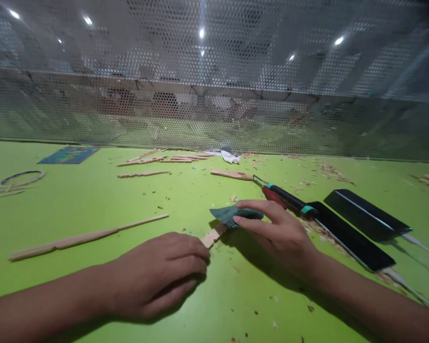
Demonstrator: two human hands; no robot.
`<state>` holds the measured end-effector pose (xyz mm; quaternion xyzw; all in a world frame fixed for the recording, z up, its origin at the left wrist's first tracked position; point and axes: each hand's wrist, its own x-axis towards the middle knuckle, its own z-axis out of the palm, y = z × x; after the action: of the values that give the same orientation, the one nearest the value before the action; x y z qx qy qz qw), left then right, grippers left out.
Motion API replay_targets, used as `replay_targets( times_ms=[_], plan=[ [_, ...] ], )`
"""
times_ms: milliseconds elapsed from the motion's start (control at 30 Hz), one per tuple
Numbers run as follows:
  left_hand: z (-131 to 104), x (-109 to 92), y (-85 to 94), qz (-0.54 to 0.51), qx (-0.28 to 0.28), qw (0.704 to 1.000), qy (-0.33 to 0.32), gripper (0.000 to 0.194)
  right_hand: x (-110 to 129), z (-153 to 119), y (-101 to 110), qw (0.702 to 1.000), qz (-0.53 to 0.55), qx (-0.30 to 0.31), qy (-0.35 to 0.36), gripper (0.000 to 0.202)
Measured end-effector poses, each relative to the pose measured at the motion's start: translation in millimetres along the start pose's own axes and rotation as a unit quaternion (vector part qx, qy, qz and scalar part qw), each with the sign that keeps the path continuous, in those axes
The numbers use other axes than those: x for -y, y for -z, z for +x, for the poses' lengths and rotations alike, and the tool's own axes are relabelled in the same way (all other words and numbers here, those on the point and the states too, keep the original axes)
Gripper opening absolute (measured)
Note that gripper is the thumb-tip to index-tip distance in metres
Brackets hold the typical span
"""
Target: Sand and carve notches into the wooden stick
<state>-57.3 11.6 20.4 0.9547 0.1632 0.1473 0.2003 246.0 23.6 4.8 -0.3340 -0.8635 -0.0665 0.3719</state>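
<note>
My left hand (pixel 168 276) is closed around the near end of a short notched piece of wood (pixel 213 235) at the middle of the table. A dark green-grey sheet of sandpaper (pixel 224 215) lies folded over the wood's far end. My right hand (pixel 280 233) pinches this sheet between thumb and fingers. Part of the wood is hidden under the sheet and inside my left hand. To the left lies a long carved stick (pixel 89 240) with a thin tapered end.
Beyond my right hand rest a wood-handled carving knife (pixel 232 175), a black-handled tool (pixel 289 197) and two black panels (pixel 368 216) with cables. Carved sticks (pixel 143 174) and a white tissue (pixel 230 156) lie farther back. Wood shavings (pixel 332 171) are scattered about. A perforated metal screen (pixel 200 109) borders the table.
</note>
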Motion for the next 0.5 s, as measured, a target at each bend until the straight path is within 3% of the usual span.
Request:
replay_targets(
  times_ms=[100,200,367,500],
  plan=[
    [-5.8,0.7,-0.1,-0.015,0.006,0.999,-0.041,0.041,0.4,1.3,-5.3,1.000,-0.005,0.019,0.011,0.044],
    [-10.0,-3.0,-0.2,0.014,0.016,0.999,-0.033,0.047,1.5,-2.4,-14.0,0.996,-0.012,0.071,0.058,0.046],
    [-11.0,-4.8,-5.7,0.066,-0.001,0.998,-0.012,0.041,10.3,-8.8,-18.1,0.970,-0.069,0.212,0.094,0.048],
    [-13.2,2.2,-17.6,0.081,-0.013,0.996,-0.028,0.041,13.1,-1.9,-12.8,0.949,-0.097,0.276,0.120,0.053]
  ],
)
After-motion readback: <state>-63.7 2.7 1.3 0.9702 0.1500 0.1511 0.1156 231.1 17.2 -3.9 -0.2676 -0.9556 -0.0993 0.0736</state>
